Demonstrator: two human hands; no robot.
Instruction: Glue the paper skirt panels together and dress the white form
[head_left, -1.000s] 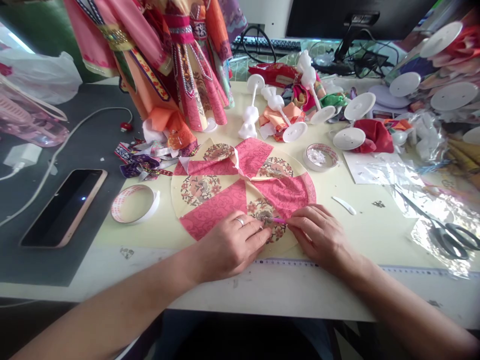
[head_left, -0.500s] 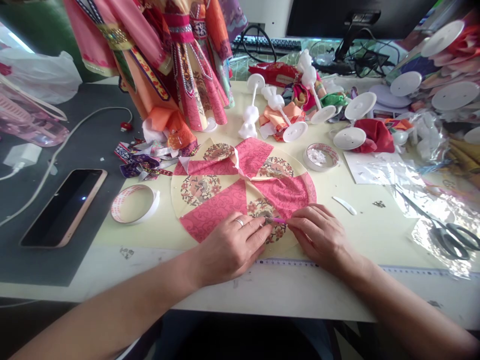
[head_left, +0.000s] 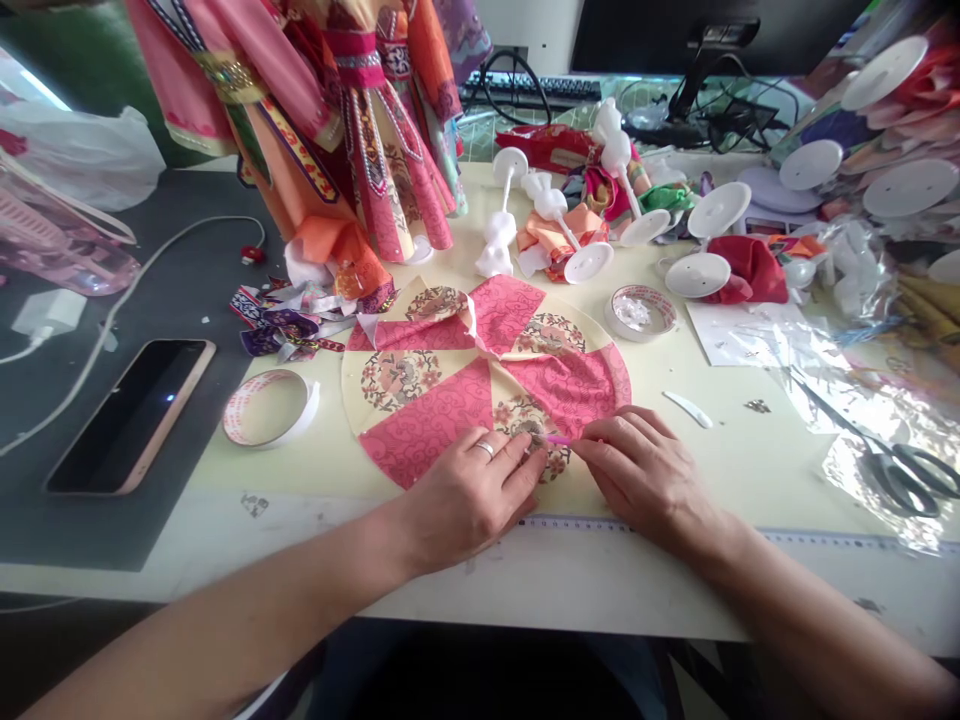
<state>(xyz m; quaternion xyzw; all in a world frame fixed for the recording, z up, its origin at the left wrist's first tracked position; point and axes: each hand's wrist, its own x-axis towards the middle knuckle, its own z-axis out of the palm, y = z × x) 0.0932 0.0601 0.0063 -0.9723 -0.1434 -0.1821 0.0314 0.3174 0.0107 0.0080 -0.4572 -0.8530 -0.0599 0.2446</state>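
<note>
A round patchwork fabric piece [head_left: 432, 417] in pink and flowered cream panels lies spread on the table. At its near edge, my left hand [head_left: 480, 490] has its fingers bent together, pinching or pressing the cloth; the thumb is mostly hidden. My right hand [head_left: 645, 470] is closed round a slim pink tool [head_left: 557, 439], whose tip points at the left fingertips over a flowered panel. Its exact kind is too small to tell. Just below the cloth runs a ruler strip [head_left: 577, 524] along the table.
To the left are a tape roll [head_left: 264, 408] and a phone [head_left: 133, 415]. Doll dresses [head_left: 382, 150] stand behind. Another tape roll [head_left: 641, 313], a small white curved blade-like piece [head_left: 688, 409] and scissors [head_left: 885, 455] lie to the right. White doll stands [head_left: 589, 262] clutter the back.
My left hand has shifted very slightly, its fingers a little more bent. The pink tool and my right hand stay almost in place at the cloth.
</note>
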